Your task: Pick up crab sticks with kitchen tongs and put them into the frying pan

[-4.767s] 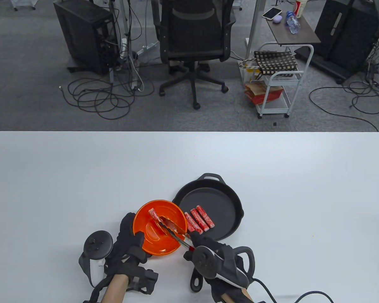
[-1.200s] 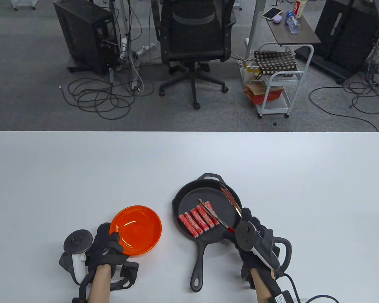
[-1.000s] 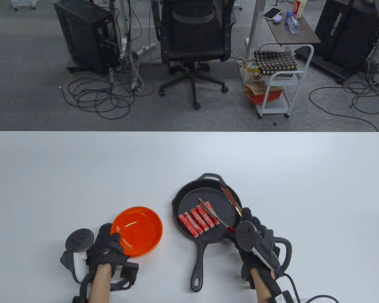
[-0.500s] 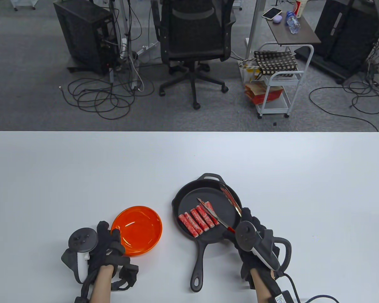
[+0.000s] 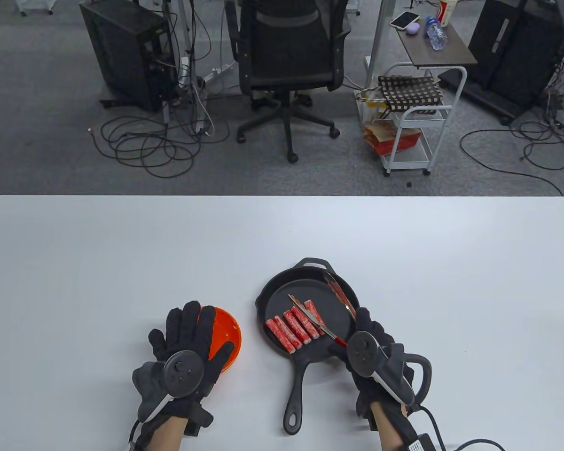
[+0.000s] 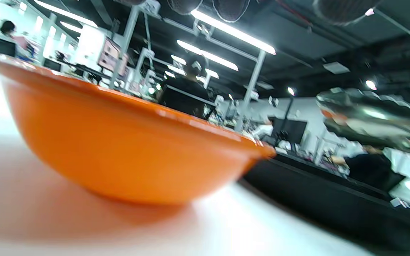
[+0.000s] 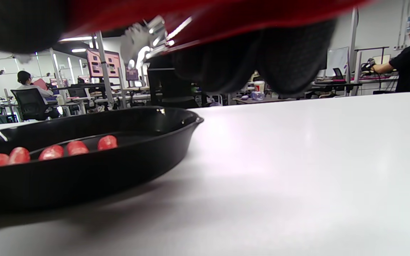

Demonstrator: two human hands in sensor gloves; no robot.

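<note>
A black frying pan sits near the table's front edge, with several red crab sticks side by side on its left half. My right hand grips the red end of metal tongs. The tongs' arms are spread apart over the pan and carry nothing. My left hand lies flat, fingers straight and spread, over the left part of an orange bowl. In the right wrist view the crab sticks show over the pan's rim. The left wrist view shows the orange bowl close up.
The pan's long handle points at the front edge between my hands. White table stretches away on all sides. Behind the table stand an office chair, a white cart and loose cables on the floor.
The last crab stick went from the bowl into the pan and the bowl slid left. In the past second my left hand let go of the rim and spread flat over the bowl.
</note>
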